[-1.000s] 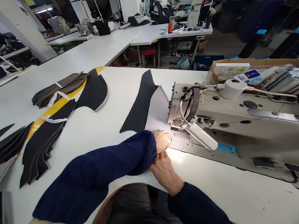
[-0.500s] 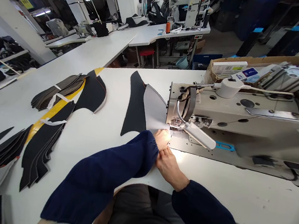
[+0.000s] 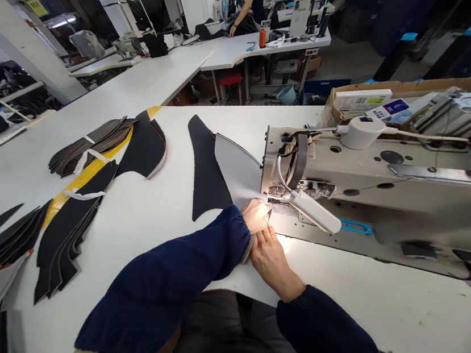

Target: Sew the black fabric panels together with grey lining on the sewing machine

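A grey fabric panel (image 3: 237,165), joined along a curved edge to a black fabric panel (image 3: 207,176), lies flat with one end under the head of a sewing machine (image 3: 280,159). My left hand (image 3: 255,215) is closed on the grey panel close to the needle area, which the machine head partly hides. Just below it, my right hand (image 3: 272,256) pinches the edge of the same work, thumb and fingers together. A little of the fabric's edge shows beneath my left wrist. A white lamp (image 3: 316,211) lights the stitching spot.
Left on the white table (image 3: 151,235) are tied stacks of dark panels (image 3: 72,231), a brown-grey bundle (image 3: 91,141) and a finished-looking black piece (image 3: 142,148). A cardboard box (image 3: 334,105) stands behind the machine. Another person's arm (image 3: 243,14) shows at a far machine.
The black and grey panels have swung left at their far end and shifted toward me. My right hand has slid slightly right. A person has come into view at the far machine.
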### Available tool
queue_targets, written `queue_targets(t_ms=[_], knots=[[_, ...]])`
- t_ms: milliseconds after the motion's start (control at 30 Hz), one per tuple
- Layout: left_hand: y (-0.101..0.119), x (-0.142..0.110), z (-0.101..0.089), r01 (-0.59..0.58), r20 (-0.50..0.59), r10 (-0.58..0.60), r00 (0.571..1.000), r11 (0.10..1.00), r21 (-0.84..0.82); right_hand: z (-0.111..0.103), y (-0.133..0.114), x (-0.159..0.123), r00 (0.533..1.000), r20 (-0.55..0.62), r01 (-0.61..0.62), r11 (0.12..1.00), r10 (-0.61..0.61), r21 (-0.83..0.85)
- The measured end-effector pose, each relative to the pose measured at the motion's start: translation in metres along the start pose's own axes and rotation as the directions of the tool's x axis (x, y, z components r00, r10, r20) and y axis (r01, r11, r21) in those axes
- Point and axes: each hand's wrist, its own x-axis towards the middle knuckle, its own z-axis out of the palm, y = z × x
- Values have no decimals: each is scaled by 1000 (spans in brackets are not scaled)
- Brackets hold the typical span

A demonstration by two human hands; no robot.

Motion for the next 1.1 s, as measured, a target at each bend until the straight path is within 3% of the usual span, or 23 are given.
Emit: queue_targets(t_ms=[167, 300, 533, 700, 800, 967, 1100], knots=[[-3, -26, 0, 10, -62, -7, 998, 999, 43, 4, 2, -7, 999, -48, -14, 999, 16, 34], [-3, -42, -4, -57, 58, 51, 997, 993, 102, 7, 2, -10, 998, -58, -26, 1000, 27, 16], [0, -29, -4, -82, 47, 77, 996, 992, 97, 9, 14, -3, 997, -9, -77, 997, 77, 14], [-2, -34, -1, -35, -5, 36, 999, 995, 90, 8, 24, 1, 992, -17, -124, 991, 125, 49], [-4, -40, 4, -36, -48, 42, 998, 992, 120, 8, 28, -2, 990, -57, -126, 988, 131, 90], [-6, -40, 15, -128, -101, 151, 983, 970, 206, 3, 35, -16, 979, -131, -130, 976, 154, 173], [5, -40, 17, -104, -78, 127, 989, 963, 248, -6, 44, -26, 953, -204, -178, 959, 224, 222]])
